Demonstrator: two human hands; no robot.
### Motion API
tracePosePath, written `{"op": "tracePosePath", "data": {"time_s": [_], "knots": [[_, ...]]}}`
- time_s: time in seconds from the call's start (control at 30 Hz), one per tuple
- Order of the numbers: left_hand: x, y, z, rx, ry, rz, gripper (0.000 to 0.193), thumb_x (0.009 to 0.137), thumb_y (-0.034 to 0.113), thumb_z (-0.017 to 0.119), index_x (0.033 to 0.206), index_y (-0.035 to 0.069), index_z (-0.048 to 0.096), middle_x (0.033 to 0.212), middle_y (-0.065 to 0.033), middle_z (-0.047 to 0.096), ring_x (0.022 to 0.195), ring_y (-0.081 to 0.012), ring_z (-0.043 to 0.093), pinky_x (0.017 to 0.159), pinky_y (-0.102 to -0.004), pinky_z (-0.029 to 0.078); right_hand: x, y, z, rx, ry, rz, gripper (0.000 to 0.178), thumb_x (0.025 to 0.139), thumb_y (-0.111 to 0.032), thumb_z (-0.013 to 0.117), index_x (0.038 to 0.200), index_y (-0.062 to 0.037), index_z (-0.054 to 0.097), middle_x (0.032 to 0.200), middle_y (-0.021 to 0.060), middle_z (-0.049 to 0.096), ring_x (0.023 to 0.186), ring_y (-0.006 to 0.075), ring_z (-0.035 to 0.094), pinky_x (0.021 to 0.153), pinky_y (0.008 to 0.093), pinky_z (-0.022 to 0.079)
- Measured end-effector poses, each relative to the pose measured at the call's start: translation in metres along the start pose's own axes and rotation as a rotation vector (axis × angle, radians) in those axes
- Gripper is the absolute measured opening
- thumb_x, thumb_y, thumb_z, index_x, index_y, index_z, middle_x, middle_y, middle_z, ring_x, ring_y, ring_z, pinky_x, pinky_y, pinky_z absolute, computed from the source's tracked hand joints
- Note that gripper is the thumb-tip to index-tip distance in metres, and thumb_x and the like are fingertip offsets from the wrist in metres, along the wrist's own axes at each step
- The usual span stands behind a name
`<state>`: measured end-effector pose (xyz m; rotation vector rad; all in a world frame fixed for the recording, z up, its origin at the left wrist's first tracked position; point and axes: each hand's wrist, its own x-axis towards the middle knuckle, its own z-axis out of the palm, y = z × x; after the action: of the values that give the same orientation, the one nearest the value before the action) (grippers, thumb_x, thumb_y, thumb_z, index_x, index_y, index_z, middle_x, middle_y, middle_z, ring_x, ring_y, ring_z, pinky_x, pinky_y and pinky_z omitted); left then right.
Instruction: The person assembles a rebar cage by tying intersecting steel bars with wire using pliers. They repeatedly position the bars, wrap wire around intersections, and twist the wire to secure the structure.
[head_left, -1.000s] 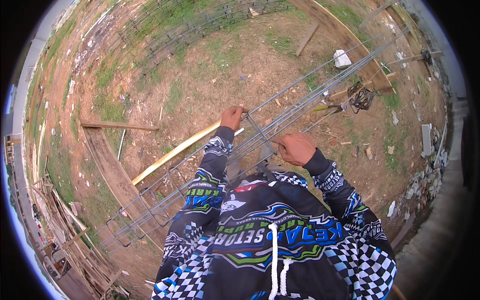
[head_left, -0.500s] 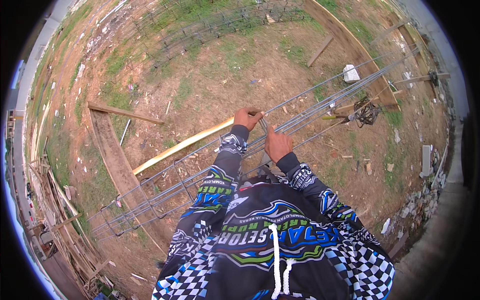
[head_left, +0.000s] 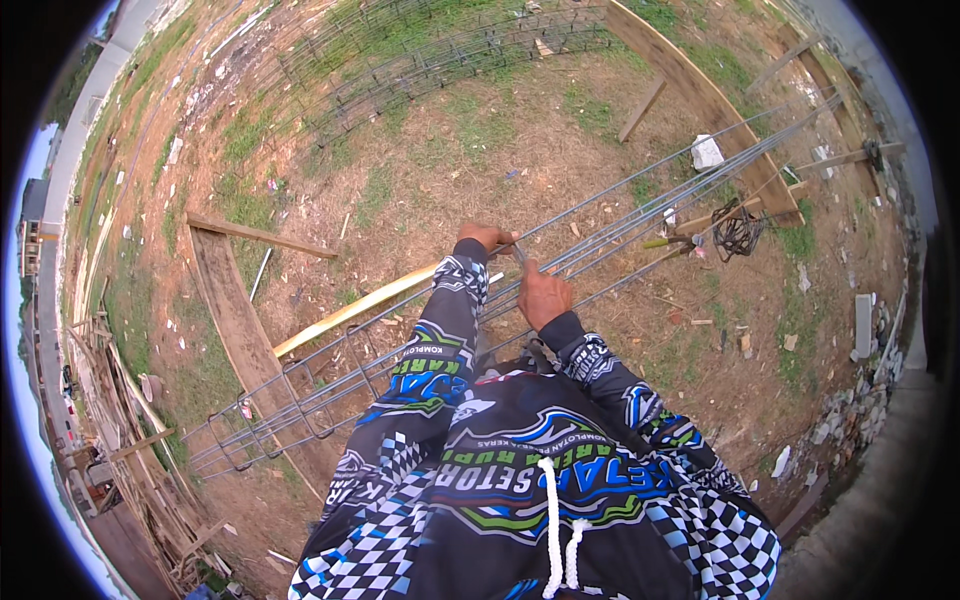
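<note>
Long grey steel bars (head_left: 650,212) run at a slant before me, from lower left to upper right. Several bent-wire stirrups (head_left: 360,356) sit around them toward the left end. My left hand (head_left: 486,237) is closed on the far top part of another stirrup (head_left: 519,256), by the farthest bar. Nearer to me, my right hand (head_left: 546,296) pinches the same stirrup from the right side, its palm over the bars. The fingertips partly hide the stirrup, and my left sleeve covers some of the bars.
Plank supports stand under the bars at left (head_left: 232,310) and right (head_left: 700,95). A pale wood strip (head_left: 350,312) lies beyond the bars. Right of my hands are a tangle of tie wire (head_left: 738,232), a yellow-handled tool (head_left: 664,242) and a white block (head_left: 706,152).
Both hands have shifted slightly left along the bars with the stirrup between them. The view has tilted a little, and both hands keep their hold.
</note>
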<state>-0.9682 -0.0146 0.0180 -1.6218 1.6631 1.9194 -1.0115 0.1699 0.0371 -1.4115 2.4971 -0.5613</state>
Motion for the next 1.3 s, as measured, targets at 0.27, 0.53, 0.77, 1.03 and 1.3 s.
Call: {"op": "tracePosePath", "data": {"time_s": [0.27, 0.53, 0.77, 1.03, 1.3], "knots": [[-0.013, 0.006, 0.0, -0.143, -0.067, -0.019, 0.032, 0.075, 0.015, 0.084, 0.1, 0.0, 0.071, 0.082, -0.0104, 0.073, 0.064, -0.0161, 0.07, 0.051, -0.0255, 0.051, 0.005, 0.006, -0.003, 0.022, -0.003, -0.05, 0.012, 0.09, -0.018, 0.054, 0.097, -0.0079, 0.054, 0.057, 0.0182, 0.06, 0.052, 0.0398, 0.061, 0.05, 0.0529, 0.046], [-0.007, -0.007, 0.005, -0.216, 0.038, 0.121, 0.03, 0.072, 0.004, 0.081, 0.099, -0.003, 0.071, 0.083, -0.0136, 0.072, 0.064, -0.0191, 0.07, 0.049, -0.026, 0.052, 0.015, 0.005, -0.013, -0.019, -0.086, -0.098, 0.013, 0.086, -0.017, 0.056, 0.09, -0.0048, 0.057, 0.062, 0.0184, 0.062, 0.059, 0.0381, 0.064, 0.055, 0.0508, 0.049], [0.01, -0.015, 0.016, -0.326, 0.075, 0.18, 0.015, 0.071, -0.004, 0.074, 0.085, -0.007, 0.07, 0.079, -0.0166, 0.07, 0.066, -0.0226, 0.069, 0.054, -0.033, 0.058, 0.119, 0.021, -0.077, -0.136, -0.299, -0.434, 0.015, 0.079, -0.018, 0.061, 0.081, -0.0057, 0.068, 0.076, 0.0156, 0.068, 0.074, 0.0349, 0.067, 0.07, 0.0465, 0.052], [0.013, -0.019, 0.017, -0.325, 0.046, 0.206, 0.011, 0.072, -0.002, 0.074, 0.08, -0.006, 0.068, 0.08, -0.0157, 0.069, 0.067, -0.0225, 0.069, 0.056, -0.0321, 0.058, 0.196, 0.063, -0.034, -0.062, -0.835, -0.234, 0.026, 0.073, -0.029, 0.074, 0.093, -0.0118, 0.076, 0.093, 0.0147, 0.072, 0.09, 0.0307, 0.068, 0.081, 0.0406, 0.052], [0.005, -0.033, 0.019, -0.143, 0.042, 0.52, 0.021, 0.073, 0.006, 0.079, 0.083, -0.005, 0.065, 0.077, -0.0099, 0.069, 0.066, -0.0179, 0.066, 0.058, -0.0301, 0.055, 0.208, 0.085, 0.047, -0.048, -1.057, -0.137, 0.02, 0.074, -0.025, 0.076, 0.089, -0.0111, 0.077, 0.089, 0.0077, 0.074, 0.08, 0.0208, 0.068, 0.074, 0.0363, 0.053]]}}
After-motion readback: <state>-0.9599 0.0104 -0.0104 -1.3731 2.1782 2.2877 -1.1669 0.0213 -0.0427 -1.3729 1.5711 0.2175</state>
